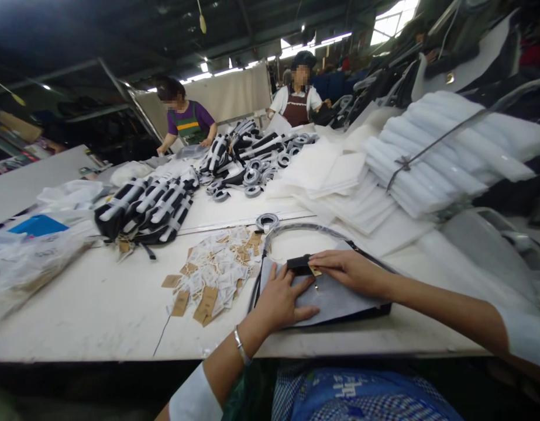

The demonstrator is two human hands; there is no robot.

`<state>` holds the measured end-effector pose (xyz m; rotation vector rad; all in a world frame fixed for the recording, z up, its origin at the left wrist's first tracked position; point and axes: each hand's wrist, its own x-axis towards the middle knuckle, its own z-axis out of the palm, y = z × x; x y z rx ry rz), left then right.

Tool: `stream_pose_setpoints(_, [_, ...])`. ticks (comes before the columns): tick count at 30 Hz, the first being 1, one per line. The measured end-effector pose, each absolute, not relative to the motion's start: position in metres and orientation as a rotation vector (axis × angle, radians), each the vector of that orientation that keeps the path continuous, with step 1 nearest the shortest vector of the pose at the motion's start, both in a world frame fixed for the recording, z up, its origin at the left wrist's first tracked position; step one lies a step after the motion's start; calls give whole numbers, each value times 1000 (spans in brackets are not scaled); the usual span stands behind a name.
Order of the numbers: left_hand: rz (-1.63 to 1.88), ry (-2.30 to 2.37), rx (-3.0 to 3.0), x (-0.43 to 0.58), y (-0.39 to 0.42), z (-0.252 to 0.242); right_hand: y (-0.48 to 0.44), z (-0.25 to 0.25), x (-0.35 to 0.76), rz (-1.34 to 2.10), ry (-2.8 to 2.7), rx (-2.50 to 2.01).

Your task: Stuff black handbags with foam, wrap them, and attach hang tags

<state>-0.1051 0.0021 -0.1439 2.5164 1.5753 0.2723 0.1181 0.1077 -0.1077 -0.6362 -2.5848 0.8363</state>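
Note:
In front of me on the table lies a dark handbag, its front covered by a pale grey sheet. Its wrapped handle curves away toward the back. My left hand rests on the sheet with the fingers spread. The fingers of my right hand are pressed together at a black strap tab with a gold-coloured metal piece. A small metal fitting shows on the sheet just below. My right fingertips partly cover the tab's end.
A heap of paper tags lies left of the bag. Wrapped black straps are bundled behind it, and a grey roll sits by the handle. White foam sheets and a tied bundle stand right. Two people work across the table.

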Motion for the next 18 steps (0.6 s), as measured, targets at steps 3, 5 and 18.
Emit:
stream_pose_setpoints(3, [273,1568,2524,-106,2,-145,90,-131,132,748,-2679,-603])
stream_pose_setpoints(5, [257,1564,2525,-106,2,-146,88,-145,136,743,-2683,-604])
stream_pose_setpoints(18, [291,1631,2625,-103,-2,-150,91,-173,133,655,-2585,-575])
